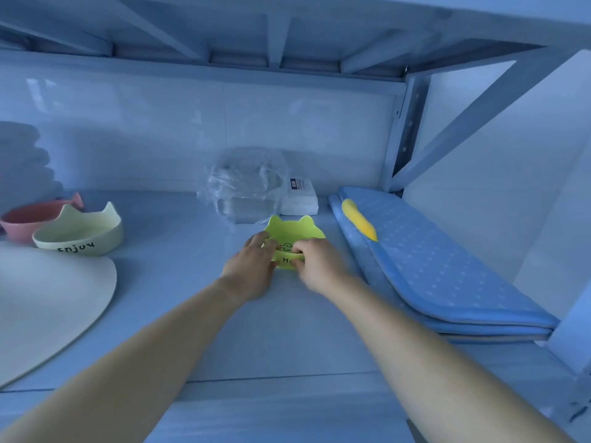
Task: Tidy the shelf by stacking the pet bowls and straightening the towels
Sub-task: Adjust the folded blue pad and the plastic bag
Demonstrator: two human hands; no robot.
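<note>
A green pet bowl (295,231) with two ears stands on the shelf board near the middle. My left hand (254,270) grips its near left rim, and my right hand (315,266) pinches its near right rim, thumb outside. A cream eared bowl (81,233) with black lettering sits at the left, touching a pink eared bowl (28,219) behind it. Folded blue dotted towels (438,266) lie stacked at the right side, with a yellow patch (358,223) on top.
A clear plastic-wrapped item (246,187) and a white packet (299,198) stand behind the green bowl against the back wall. A large pale round plate or mat (48,302) lies at the front left. A slanted metal brace (473,119) and upright post bound the right side.
</note>
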